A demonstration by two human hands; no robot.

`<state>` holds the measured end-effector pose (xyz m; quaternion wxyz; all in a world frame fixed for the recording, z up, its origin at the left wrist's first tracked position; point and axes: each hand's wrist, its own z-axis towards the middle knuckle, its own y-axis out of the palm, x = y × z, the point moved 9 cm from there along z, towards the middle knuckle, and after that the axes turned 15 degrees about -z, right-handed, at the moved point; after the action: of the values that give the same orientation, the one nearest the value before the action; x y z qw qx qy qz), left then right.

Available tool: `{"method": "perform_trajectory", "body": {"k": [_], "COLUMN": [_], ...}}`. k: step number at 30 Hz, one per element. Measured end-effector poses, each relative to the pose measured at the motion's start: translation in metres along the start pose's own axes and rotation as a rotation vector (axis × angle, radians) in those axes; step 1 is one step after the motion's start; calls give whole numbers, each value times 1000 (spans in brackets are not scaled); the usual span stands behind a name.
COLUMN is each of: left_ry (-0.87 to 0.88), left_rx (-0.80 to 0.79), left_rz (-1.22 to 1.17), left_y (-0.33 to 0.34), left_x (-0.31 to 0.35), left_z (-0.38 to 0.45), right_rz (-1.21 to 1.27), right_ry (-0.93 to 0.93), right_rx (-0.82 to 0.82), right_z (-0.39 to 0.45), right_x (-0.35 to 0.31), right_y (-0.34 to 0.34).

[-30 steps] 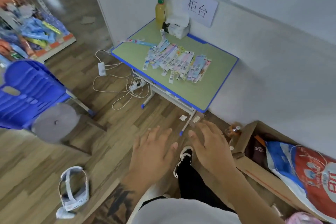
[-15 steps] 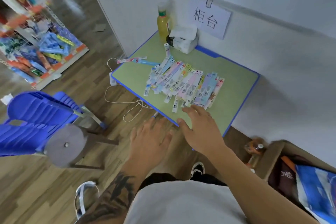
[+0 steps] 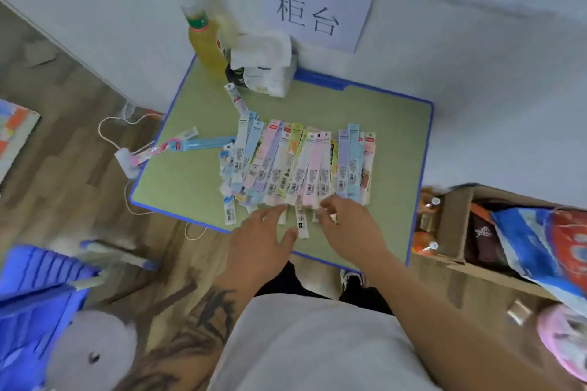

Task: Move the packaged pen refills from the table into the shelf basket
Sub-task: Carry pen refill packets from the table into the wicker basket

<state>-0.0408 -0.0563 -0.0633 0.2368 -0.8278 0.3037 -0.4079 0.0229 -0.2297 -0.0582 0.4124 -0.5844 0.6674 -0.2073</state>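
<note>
1. Your left hand (image 3: 259, 240) and right hand (image 3: 349, 225) hover with loose fingers, holding nothing, at the near edge of the packaged pen refills (image 3: 295, 165) fanned across the green table (image 3: 190, 174).
2. Scoop carelessly and the slick, overlapping packs could slide apart or spill over the table's edge.

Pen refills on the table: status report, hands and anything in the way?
Left hand and right hand both open, empty, at the pile's near edge. Pen refills fanned out on the table, none picked up. Nothing in the way.
</note>
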Motion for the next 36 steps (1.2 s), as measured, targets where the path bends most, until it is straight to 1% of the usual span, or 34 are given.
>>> {"method": "perform_trajectory", "body": {"k": [2,6,8,11,14,17,20,24,27,30,32,36], "left_ry": [38,69,92,172,219,227,223,234,238,207,188,156], "left_rx": [-87,-176,-210,-233,-285,-316,-322,-327,-341,-358,-372,-381], "left_rz": [36,103,157,246,320,348,343,337,292,188,127,20], "left_y": [-15,-41,-44,-37,-19,-6,-1,2,3,0,-2,-11], "left_x": [0,5,13,35,48,49,43,41,43,41,39,37], "left_z": [27,85,107,130,143,152,158,165,167,172,172,163], "right_rz": [55,150,177,181,116,79,130,291,378,481,498,476], "right_ry": [130,345,433,523,551,562,573,574,570,588,584,549], "right_rx": [21,66,85,91,99,101,86,62,59,116,147,161], "right_z": [15,39,48,58,64,68,72,73,69,62,58,54], "right_x": [1,4,6,5,-2,-5,-2,3,7,11,12,13], "right_y": [-1,-1,0,6,11,17,22,32,35,35,34,34]}}
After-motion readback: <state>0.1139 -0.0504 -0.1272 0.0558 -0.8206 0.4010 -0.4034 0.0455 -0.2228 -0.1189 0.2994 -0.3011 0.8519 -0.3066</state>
